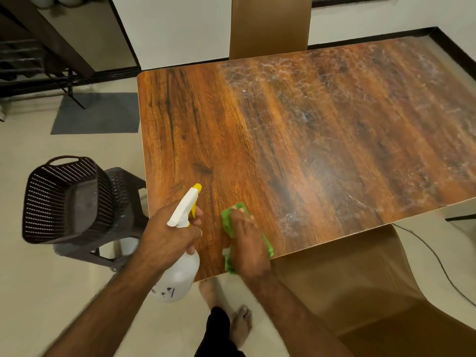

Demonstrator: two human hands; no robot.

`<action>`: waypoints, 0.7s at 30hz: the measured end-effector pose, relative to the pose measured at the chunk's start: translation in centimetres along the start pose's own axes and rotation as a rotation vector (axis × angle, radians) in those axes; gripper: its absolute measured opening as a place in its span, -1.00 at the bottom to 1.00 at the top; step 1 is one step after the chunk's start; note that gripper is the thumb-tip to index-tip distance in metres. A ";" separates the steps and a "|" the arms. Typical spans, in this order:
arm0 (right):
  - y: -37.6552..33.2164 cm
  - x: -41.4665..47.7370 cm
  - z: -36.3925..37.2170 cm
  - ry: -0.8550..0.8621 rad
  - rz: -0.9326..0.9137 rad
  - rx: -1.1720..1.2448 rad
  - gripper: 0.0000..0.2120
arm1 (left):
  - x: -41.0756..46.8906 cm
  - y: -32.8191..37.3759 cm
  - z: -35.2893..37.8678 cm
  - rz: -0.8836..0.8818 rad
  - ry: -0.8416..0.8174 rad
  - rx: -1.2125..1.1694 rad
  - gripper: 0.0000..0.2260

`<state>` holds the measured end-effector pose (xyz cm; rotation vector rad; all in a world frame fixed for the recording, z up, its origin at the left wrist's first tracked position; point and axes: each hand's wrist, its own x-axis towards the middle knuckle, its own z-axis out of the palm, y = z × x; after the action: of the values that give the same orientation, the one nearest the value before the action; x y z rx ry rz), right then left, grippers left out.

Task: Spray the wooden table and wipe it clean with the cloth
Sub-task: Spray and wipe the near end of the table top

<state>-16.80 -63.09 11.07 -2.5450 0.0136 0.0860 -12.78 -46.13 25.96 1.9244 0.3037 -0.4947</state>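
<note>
Two hands work at the near left corner of the wooden table (296, 140), whose brown, dark-grained top fills most of the view. Its left part looks bare and glossy, while a whitish film of streaks and droplets covers the middle, the right side and the far edge, with one small white patch near the front edge. A green cloth (228, 222) lies on that near corner, just left of the patch, and the right hand (248, 243) presses down on it with fingers laid flat and stretched out across it. Just beside it, the left hand (170, 235) is wrapped around the neck of a translucent white spray bottle (180, 276), one finger at the yellow trigger; the yellow nozzle points out over the tabletop and the bottle's body hangs past the table's edge, above the floor. Two tan chairs stand at the table: the near chair (360, 279) at the front right and the far chair (270, 24) at the far side. Left of the table a dark perforated basket (67, 199) rests tilted on a dark plastic stool (123, 202). Pale floor tiles (38, 292) carry a grey mat (98, 113) further back, a thin cable (438, 258) at the right, and the person's bare feet (240, 323) below the table's edge. White walls with dark skirting close the room behind.
</note>
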 end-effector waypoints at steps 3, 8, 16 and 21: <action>0.9 -2.4 0.8 -0.048 -0.225 -0.003 -0.20 | -0.4 0.0 0.3 0.009 -0.002 -0.016 -0.76; 3.7 -1.8 -0.8 0.014 0.002 0.005 -0.10 | -1.1 0.0 0.6 0.021 -0.010 -0.005 -0.77; -2.0 -5.2 3.6 -0.115 -0.226 0.019 0.00 | -1.8 -0.3 0.9 0.016 0.014 -0.004 -0.78; -0.8 -5.3 3.8 -0.221 -0.420 -0.015 -0.04 | -2.2 -0.6 0.9 -0.005 0.047 -0.015 -0.76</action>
<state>-22.31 -60.31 8.70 -2.4832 -0.6051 0.2000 -15.12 -46.66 26.19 1.9229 0.3415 -0.4494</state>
